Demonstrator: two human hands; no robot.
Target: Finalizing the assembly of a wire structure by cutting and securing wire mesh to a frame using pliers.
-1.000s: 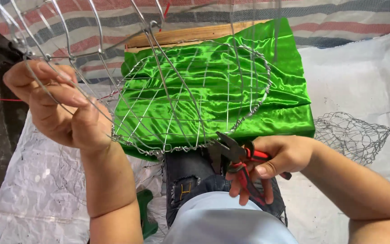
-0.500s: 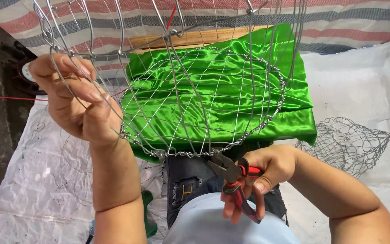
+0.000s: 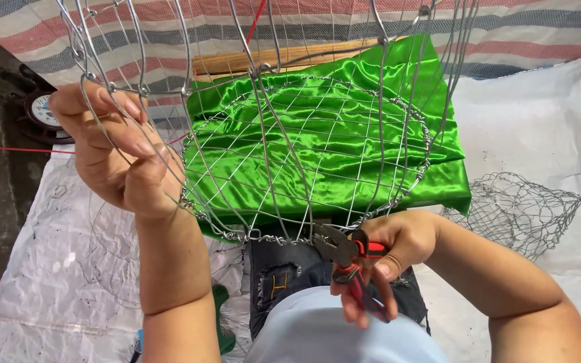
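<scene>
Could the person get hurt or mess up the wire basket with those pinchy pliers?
Maybe. The right hand works the red-handled pliers right at the wire basket rim, close to the fingers, so a slip might pinch or poke skin. The left hand grips thin wires, which could dig in. The basket hangs over the green cloth, and a wire end could snag it.

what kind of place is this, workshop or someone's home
Most likely an informal craft workspace set up on the ground. Plastic sheeting covers the floor, green satin cloth lies spread out, and the right hand works pliers on a wire frame, with crumpled wire mesh nearby.
</scene>
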